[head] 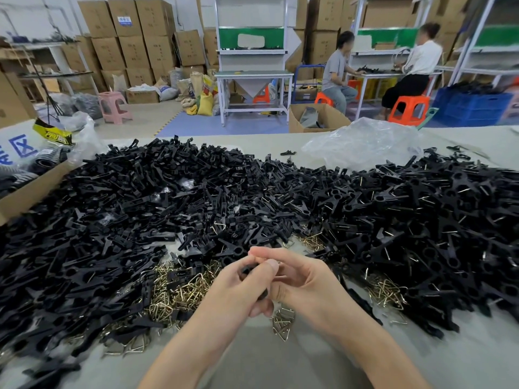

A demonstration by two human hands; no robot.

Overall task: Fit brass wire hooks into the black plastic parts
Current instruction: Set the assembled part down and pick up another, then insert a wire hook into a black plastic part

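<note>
Grey-green bench top [280, 366], warehouse room behind with stacked cartons [132, 37] and a crumpled clear bag [362, 141] at the far edge. A broad heap of bare black parts [134, 209] lies to the left. To the right is a heap of parts with wire showing [438, 220], judged to be the finished ones. Loose brass wire hooks [179, 293] lie in drifts near the bench edge, just in front of both hands. The left hand [238, 293] has its fingers curled round one black plastic part [247, 269], thumb pressed along its top; only slivers of the part show. The right hand [306, 279] meets it, fingers bent and narrow, tips touching the left thumb. A small metallic glint [277, 261] sits at that junction and is judged to be the hook being seated; most of it is hidden. Step in hand: insertion. To do it well, keep the part braced and still in the left hand with its slot turned toward the right fingertips. Feed the wire ends squarely, not at a slant, and press until they seat. Avoid squeezing the hook out of shape. A half-seated wire is the likely fault, so check by feel before dropping the piece on the right-hand heap.
</note>
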